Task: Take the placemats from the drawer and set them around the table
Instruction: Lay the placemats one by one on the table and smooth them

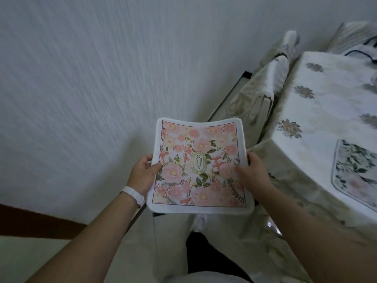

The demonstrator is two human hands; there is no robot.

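Note:
A square pink floral placemat point(199, 164) with a white border and a "GARDEN" emblem is held flat in front of me, above the floor. My left hand point(143, 172) grips its left edge, thumb on top. On its right edge my right hand point(252, 170) holds it with the thumb on the print. To the right stands the table point(306, 123) under a cream flowered cloth. A green-leaf floral placemat point(355, 170) lies on the table near its front right part, partly cut off by the frame edge.
A chair point(265, 86) with a pale cover stands pushed against the table's far left side. A white textured wall point(91, 78) fills the left. A dark baseboard point(30, 219) runs along its foot. My legs and a white shoe point(201, 221) show below the mat.

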